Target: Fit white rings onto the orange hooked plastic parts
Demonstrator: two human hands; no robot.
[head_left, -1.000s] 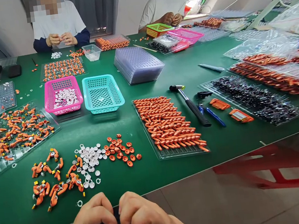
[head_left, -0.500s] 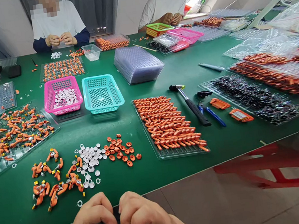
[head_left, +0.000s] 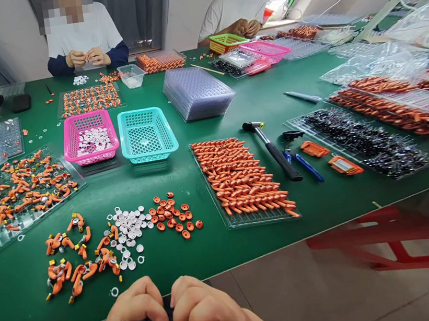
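My left hand [head_left: 134,318] and my right hand [head_left: 207,314] meet at the bottom of the view, just off the table's near edge. Both are closed, with fingertips pinched together around something small that the fingers hide. Beyond them on the green table [head_left: 227,253] lie loose orange curved parts with yellow ends [head_left: 81,273]. Beside these is a heap of small white discs [head_left: 128,227], and right of that a group of orange caps [head_left: 172,213]. One white ring [head_left: 114,291] lies close to my left hand.
A pink basket [head_left: 93,158] holds white pieces; a turquoise basket [head_left: 151,157] stands beside it. Trays of orange parts [head_left: 240,178] and dark parts [head_left: 370,140] flank a hammer [head_left: 272,150] and blue-handled pliers [head_left: 308,166]. A red stool [head_left: 399,241] is at right. Two people work opposite.
My hands stay pinched together in nearly the same place, with only a slight shift of the fingers. The things on the table have not moved.
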